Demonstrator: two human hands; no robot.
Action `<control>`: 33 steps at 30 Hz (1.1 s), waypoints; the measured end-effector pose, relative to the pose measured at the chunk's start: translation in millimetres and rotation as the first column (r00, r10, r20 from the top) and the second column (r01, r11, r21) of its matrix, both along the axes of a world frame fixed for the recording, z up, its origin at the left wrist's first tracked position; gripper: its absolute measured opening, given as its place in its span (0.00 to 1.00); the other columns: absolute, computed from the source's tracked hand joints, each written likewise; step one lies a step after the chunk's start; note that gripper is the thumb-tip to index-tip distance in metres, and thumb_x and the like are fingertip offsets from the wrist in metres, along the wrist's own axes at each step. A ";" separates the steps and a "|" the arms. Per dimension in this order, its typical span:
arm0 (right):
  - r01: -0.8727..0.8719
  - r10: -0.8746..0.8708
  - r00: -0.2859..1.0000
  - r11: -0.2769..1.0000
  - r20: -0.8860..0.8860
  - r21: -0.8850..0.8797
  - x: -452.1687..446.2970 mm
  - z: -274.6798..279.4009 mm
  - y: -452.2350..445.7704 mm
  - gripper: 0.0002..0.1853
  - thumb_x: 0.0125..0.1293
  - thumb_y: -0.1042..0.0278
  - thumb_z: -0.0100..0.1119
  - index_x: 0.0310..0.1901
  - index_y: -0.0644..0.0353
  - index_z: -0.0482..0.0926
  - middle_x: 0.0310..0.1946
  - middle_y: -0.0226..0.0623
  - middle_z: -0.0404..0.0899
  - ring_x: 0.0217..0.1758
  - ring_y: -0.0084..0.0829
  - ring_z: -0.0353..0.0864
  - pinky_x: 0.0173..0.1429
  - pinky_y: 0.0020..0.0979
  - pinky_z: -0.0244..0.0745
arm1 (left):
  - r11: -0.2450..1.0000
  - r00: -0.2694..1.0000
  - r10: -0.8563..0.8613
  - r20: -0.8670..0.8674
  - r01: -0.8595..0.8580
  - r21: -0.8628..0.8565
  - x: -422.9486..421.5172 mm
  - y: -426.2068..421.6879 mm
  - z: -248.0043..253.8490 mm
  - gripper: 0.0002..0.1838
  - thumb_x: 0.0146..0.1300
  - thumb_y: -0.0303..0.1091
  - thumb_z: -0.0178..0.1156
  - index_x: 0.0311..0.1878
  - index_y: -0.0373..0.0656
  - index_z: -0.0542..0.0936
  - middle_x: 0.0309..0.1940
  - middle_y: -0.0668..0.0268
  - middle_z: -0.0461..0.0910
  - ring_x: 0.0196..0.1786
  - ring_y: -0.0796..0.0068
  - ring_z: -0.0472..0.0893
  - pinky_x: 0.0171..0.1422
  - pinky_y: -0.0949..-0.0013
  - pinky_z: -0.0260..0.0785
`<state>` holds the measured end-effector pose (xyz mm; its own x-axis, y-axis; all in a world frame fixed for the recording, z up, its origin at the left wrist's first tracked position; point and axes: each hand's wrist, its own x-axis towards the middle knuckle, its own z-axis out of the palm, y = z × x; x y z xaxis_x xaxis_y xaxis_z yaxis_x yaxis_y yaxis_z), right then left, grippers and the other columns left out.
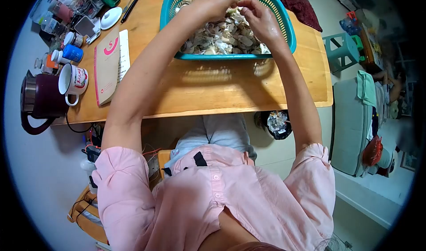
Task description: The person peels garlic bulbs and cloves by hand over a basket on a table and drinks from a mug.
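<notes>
A teal plastic basket (284, 15) stands at the far side of the wooden table. It is filled with loose whitish-grey, ragged pieces (230, 37) that look like torn mushrooms, though I cannot be sure of the kind. Over the basket's back half, my left hand (217, 4) is closed, its fingers bent down and fingertips close to the other hand. My right hand (262, 22) reaches in from the right, thumb and forefinger drawn together near the left fingertips. Whatever lies between the fingers of either hand is too small or hidden to name.
On the table's left are a notebook (108, 67), an enamel mug (74, 81), a dark kettle (42, 95), several jars and a black pen (134, 4). A dark red cloth (299, 7) lies at the right. Below the edge sits a lined bin (277, 123); a green stool (341, 51) stands beyond.
</notes>
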<state>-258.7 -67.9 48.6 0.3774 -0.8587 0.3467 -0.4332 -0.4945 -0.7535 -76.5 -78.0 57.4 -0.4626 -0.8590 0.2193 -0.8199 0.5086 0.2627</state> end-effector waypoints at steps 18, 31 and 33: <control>-0.221 0.202 0.975 0.936 0.094 0.274 -7.9 56.5 -12.4 0.14 0.65 0.67 0.58 0.50 0.63 0.80 0.35 0.30 0.84 0.37 0.17 0.78 0.40 0.22 0.73 | 0.899 0.510 0.261 -0.819 0.179 0.399 25.5 24.8 46.8 0.11 0.63 0.31 0.62 0.45 0.34 0.78 0.34 0.65 0.82 0.37 0.77 0.82 0.40 0.76 0.75; -0.254 0.241 0.961 0.963 0.139 0.089 8.6 72.4 -36.5 0.15 0.62 0.63 0.66 0.45 0.64 0.80 0.34 0.31 0.81 0.37 0.18 0.78 0.41 0.22 0.73 | 0.986 0.644 0.162 -0.748 -0.073 0.151 42.1 14.1 52.9 0.07 0.62 0.32 0.64 0.40 0.38 0.81 0.28 0.72 0.80 0.30 0.86 0.76 0.34 0.79 0.70; -0.339 0.324 0.936 0.936 0.135 0.100 1.8 79.5 -42.6 0.15 0.65 0.63 0.64 0.46 0.65 0.79 0.35 0.26 0.79 0.39 0.16 0.77 0.45 0.19 0.72 | 0.976 0.806 0.216 -0.552 -0.156 0.155 61.2 15.1 51.6 0.10 0.58 0.31 0.66 0.42 0.38 0.82 0.27 0.69 0.80 0.30 0.82 0.77 0.34 0.75 0.70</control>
